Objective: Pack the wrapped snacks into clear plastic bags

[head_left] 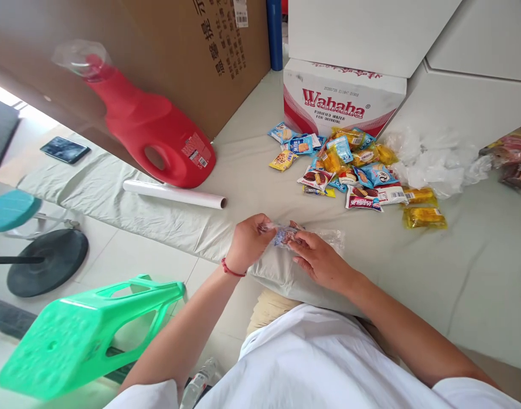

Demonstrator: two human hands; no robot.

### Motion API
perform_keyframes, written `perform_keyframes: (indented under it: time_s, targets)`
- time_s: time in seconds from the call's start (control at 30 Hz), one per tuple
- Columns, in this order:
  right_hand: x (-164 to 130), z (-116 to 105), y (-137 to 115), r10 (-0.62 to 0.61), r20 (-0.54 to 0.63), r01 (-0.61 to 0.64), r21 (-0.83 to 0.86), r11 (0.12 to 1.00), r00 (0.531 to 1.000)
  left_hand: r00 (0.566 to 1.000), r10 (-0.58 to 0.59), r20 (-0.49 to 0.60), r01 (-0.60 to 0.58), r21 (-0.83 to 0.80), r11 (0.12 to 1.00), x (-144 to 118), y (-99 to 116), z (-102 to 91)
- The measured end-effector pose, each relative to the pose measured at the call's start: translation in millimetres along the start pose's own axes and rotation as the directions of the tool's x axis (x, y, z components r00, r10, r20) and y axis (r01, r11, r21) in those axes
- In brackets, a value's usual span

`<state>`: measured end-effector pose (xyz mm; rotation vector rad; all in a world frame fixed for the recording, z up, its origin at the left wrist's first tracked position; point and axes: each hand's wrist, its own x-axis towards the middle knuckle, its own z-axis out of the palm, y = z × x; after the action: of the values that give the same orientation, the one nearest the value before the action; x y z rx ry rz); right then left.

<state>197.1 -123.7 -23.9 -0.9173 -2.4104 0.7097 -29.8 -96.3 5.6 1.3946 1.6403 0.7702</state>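
Near the table's front edge, a transparent plastic bag [335,238] lies under my hands, with small blue-and-brown wrapped snacks [286,234] inside. My left hand [250,241], a red bracelet at its wrist, pinches the left end of the bag. The fingers of my right hand [322,260] are closed on the bag from the other side, over the snacks. Beyond my hands, a pile of wrapped snacks [349,159] in blue, yellow, white and red packets rests on the cloth. My fingers partly cover what the bag contains.
A Wahaha water carton [343,99] stands behind the pile, beside crumpled plastic bags [435,162]. To the left are a red jug [158,130], a white roll [175,194], a phone [64,150] and a large cardboard box [167,51]. A green stool [73,335] is on the floor.
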Motion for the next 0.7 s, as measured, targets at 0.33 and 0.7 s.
perform_keyframes:
  time_s: [0.33,0.7]
  targets:
    - [-1.9,-2.0,5.9,0.004,0.007,-0.004,0.061,0.998,1.0,0.991,0.115,0.067,-0.107,-0.117,0.987,-11.6,9.9,33.7]
    - [-12.8,-43.7,35.2,0.374,-0.228,-0.369,0.065,0.927,0.899,0.967,0.048,-0.25,0.053,0.381,0.923,-6.1,-12.9,64.2]
